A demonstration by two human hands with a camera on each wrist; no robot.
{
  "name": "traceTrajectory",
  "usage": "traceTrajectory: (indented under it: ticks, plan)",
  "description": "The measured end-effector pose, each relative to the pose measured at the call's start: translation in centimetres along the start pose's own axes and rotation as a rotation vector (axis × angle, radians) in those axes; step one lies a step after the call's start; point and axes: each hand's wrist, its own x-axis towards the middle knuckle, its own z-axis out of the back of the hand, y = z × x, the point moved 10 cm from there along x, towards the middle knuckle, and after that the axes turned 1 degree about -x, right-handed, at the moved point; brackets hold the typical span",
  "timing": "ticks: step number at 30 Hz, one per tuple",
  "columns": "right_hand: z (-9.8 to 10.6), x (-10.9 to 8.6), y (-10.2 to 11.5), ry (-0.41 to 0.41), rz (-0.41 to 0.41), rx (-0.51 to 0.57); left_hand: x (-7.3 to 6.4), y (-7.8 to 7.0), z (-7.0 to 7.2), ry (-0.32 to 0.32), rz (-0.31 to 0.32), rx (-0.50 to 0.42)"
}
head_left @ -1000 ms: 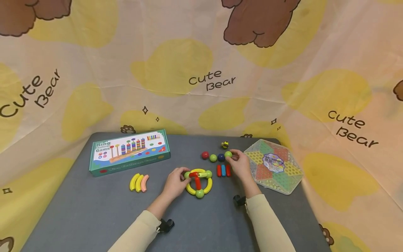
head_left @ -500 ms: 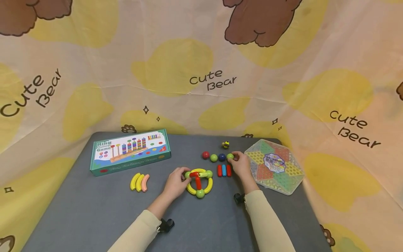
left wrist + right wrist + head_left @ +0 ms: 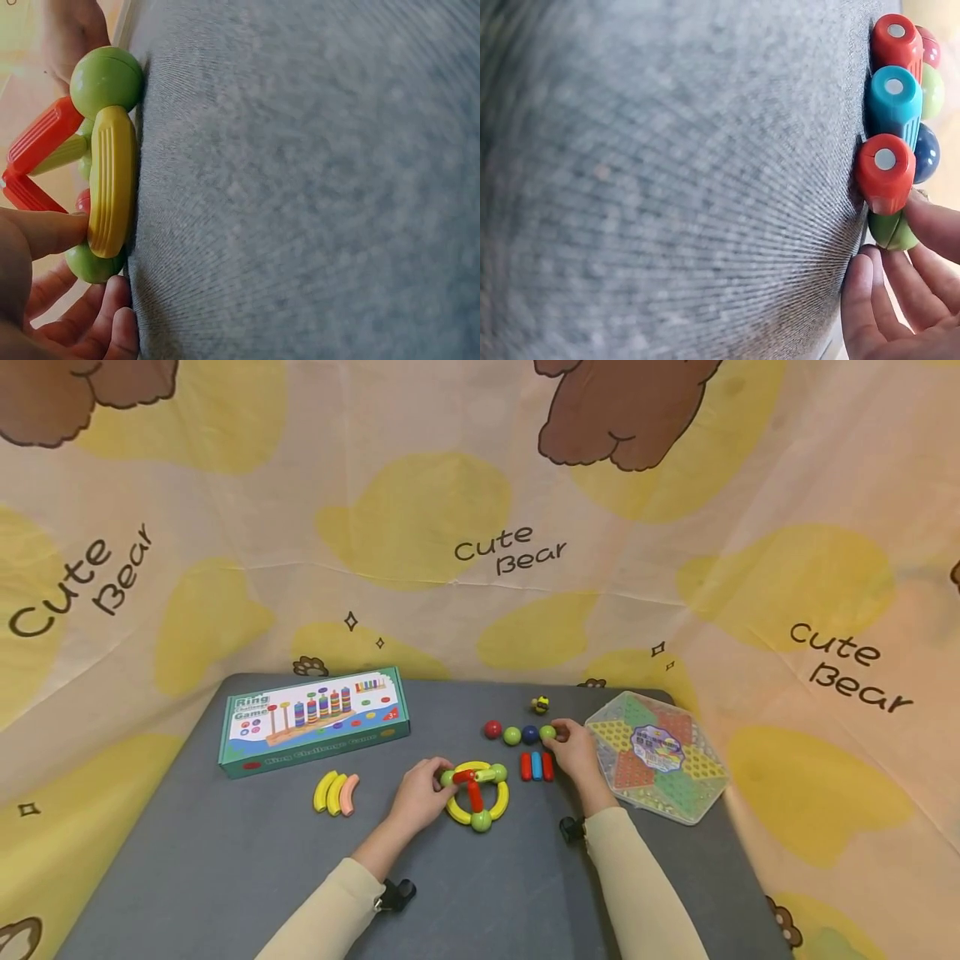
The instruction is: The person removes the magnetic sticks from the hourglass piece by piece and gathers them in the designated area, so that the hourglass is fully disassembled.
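Note:
My left hand (image 3: 422,795) holds a frame built from magnetic sticks and balls by its left green ball (image 3: 94,264). In the left wrist view the thumb presses by a yellow curved stick (image 3: 112,184), with fingers around the ball's far side. Red sticks (image 3: 476,797) and a pale green stick rise from the yellow ring to meet above it. My right hand (image 3: 576,756) pinches another green ball (image 3: 548,733) at the right end of a row, beside a dark blue ball (image 3: 531,734), a green ball (image 3: 512,736) and a red ball (image 3: 492,729).
Two red sticks and a blue stick (image 3: 536,766) lie in front of the row. A bee figure (image 3: 540,704) stands behind it. Curved sticks (image 3: 334,794) lie left, below a Ring Challenge Game box (image 3: 315,722). A hexagonal board game case (image 3: 658,757) is at right.
The right hand has shifted its green ball slightly toward me, into line with the other balls. The left hand keeps its place at the frame.

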Motion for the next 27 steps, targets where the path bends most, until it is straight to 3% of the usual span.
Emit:
traceTrajectory:
  ticks: [10,16,22,27]
  plan:
    - [0.2,-0.3,0.2,0.027,-0.003,0.046,0.0,-0.2,0.1,0.006,0.003,-0.002]
    - [1.0,-1.2,1.2,-0.051,0.028,0.095,-0.4,0.0,0.4,0.004,0.048,0.029]
    - [1.6,-4.6,4.2,-0.12,0.137,0.195,-0.9,0.0,0.4,0.036,0.079,0.024]
    - [-0.3,-8.1,6.8,-0.053,0.252,0.239,-1.0,-0.1,0.5,0.033,0.071,0.017]
